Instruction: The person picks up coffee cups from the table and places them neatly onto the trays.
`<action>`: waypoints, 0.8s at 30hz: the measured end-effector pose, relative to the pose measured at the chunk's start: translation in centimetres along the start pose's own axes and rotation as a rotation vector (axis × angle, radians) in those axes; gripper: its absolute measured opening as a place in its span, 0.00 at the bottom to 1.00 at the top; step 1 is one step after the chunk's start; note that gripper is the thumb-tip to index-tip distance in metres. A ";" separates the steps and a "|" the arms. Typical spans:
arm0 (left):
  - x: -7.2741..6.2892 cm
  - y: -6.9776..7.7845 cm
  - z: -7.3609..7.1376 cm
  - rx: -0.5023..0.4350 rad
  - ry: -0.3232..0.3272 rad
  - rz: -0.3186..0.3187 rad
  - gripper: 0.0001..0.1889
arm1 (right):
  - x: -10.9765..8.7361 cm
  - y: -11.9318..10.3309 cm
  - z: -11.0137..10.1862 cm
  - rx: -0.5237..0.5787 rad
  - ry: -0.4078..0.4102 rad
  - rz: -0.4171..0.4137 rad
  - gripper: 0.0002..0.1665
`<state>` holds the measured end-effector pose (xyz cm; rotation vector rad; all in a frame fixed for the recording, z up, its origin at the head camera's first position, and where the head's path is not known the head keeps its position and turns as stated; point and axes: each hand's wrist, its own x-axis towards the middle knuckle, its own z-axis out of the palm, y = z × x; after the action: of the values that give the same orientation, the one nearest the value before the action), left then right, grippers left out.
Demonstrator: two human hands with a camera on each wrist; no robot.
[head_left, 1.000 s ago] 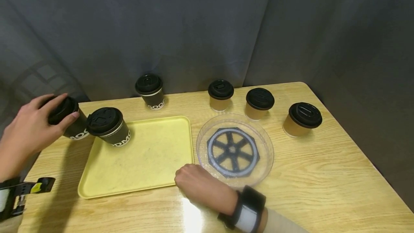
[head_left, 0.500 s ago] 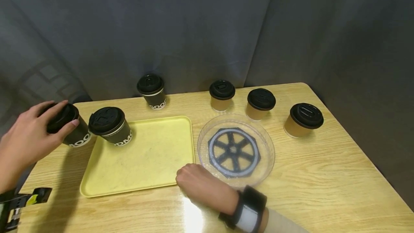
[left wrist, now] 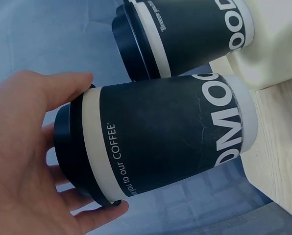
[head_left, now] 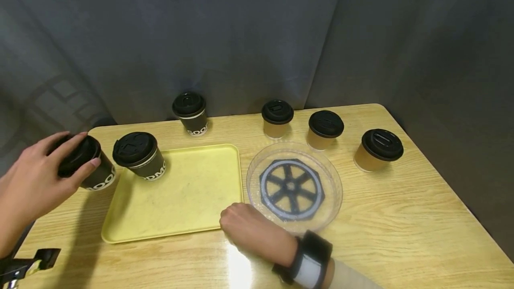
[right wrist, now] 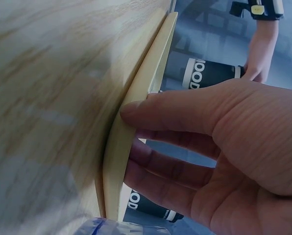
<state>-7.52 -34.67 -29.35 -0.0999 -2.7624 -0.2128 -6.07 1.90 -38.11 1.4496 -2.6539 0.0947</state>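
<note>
My left hand [head_left: 44,177] grips a black paper coffee cup [left wrist: 160,132] by its black lid, thumb and fingers spread around the lid's rim. This cup leans a little, left of the yellow tray [head_left: 180,200]. Another black lidded cup [head_left: 149,167] stands on the tray's far left corner, close beside the gripped one. At the tray's near right corner, my right hand [head_left: 253,231] pinches the rim. The right wrist view shows the thumb [right wrist: 141,111] on the rim's outer side and the other fingers reaching over it.
A third black cup [head_left: 193,121] stands behind the tray. Right of the tray lies a round clear dish [head_left: 336,200] with a dark spoked pattern. Three brown cups with black lids, the rightmost one [head_left: 367,159] included, stand beyond it. A grey curtain [head_left: 249,35] hangs behind the table.
The left hand and its cup have come down and nearer in the head view. My right hand keeps its place at the tray corner. The head view has shifted slightly.
</note>
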 end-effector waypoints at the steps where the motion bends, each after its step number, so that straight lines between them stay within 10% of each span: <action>1: -0.2 0.0 0.0 -0.002 0.008 0.005 0.35 | 0.0 0.0 0.0 0.005 -0.001 0.001 0.18; 24: -3.3 2.4 -0.4 -0.057 0.022 0.027 0.34 | 0.0 0.0 -0.1 0.028 0.006 -0.002 0.17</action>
<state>-4.07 -32.46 -29.83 -0.1491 -2.7323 -0.2841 -6.08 1.98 -37.98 1.4581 -2.6560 0.1360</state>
